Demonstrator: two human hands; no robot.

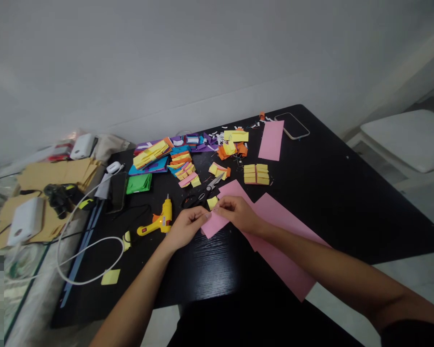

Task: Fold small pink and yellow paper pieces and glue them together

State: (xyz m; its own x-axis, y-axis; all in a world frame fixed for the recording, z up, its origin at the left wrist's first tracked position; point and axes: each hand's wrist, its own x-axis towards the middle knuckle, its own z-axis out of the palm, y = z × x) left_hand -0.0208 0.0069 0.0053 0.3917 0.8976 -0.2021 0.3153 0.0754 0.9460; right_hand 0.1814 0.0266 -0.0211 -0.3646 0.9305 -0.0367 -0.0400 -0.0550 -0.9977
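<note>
A small pink paper piece (pixel 214 225) is held between my two hands above the black table. My left hand (pixel 188 225) pinches its left edge with thumb and fingers. At its upper right, my right hand (pixel 238 214) closes its fingertips on the same piece. Just beyond my fingers is a yellow paper bit (pixel 212 202), near scissors (pixel 214 183) with black handles. Larger pink sheets (pixel 289 246) lie partly under my right forearm. To the left of my left hand rests a yellow glue gun (pixel 162 219).
Folded coloured papers (pixel 154 153) and scraps lie along the back of the black table (pixel 347 202). A phone (pixel 292 126) is at the back right. A white cable (pixel 90 282) loops at the left, near a power bank (pixel 26 220). A white stool (pixel 408 137) stands at the right.
</note>
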